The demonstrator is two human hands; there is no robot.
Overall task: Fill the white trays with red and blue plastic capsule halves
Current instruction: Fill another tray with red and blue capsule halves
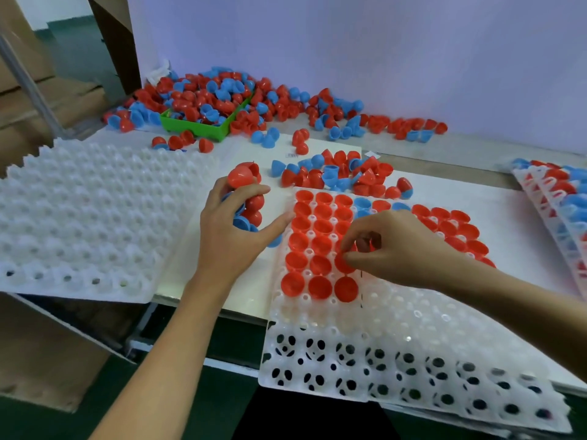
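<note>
While the tray (413, 328) overhangs the table edge (197, 308) (near rows empty).

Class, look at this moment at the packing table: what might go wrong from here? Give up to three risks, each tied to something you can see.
1. The left hand holds a heaped handful of halves; some could slip out and roll away.
2. The tray being filled overhangs the table edge, so pressing near its front might tip it.
3. The right hand reaches over filled pockets and may knock seated red halves loose.
</note>
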